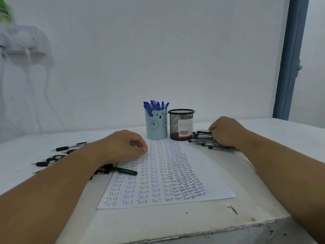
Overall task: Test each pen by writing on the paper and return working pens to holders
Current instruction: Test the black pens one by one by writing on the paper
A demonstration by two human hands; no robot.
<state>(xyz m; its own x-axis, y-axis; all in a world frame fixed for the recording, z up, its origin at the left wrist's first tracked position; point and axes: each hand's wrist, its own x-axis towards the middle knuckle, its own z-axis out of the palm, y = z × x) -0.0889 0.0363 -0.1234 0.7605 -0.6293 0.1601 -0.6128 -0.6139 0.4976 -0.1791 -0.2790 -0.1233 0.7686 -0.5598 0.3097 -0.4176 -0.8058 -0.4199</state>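
A white paper (pixel 207 176) covered in rows of the word "Test" lies in the middle of the table. Behind it stand a light blue bear holder (pixel 156 127) full of blue pens (pixel 154 105) and a black mesh holder (pixel 181 125) that looks empty. My left hand (pixel 121 147) rests on the paper's upper left corner with loosely curled fingers, holding nothing. My right hand (pixel 226 131) lies on a pile of black pens (pixel 205 140) to the right of the mesh holder, its fingers curled down round a pen in the pile.
More black pens (pixel 58 155) lie scattered on the table to the left, partly under my left forearm. One dark pen (pixel 123 170) lies across the paper's left edge. The table's chipped front edge (pixel 228 228) is close. A white wall stands behind the holders.
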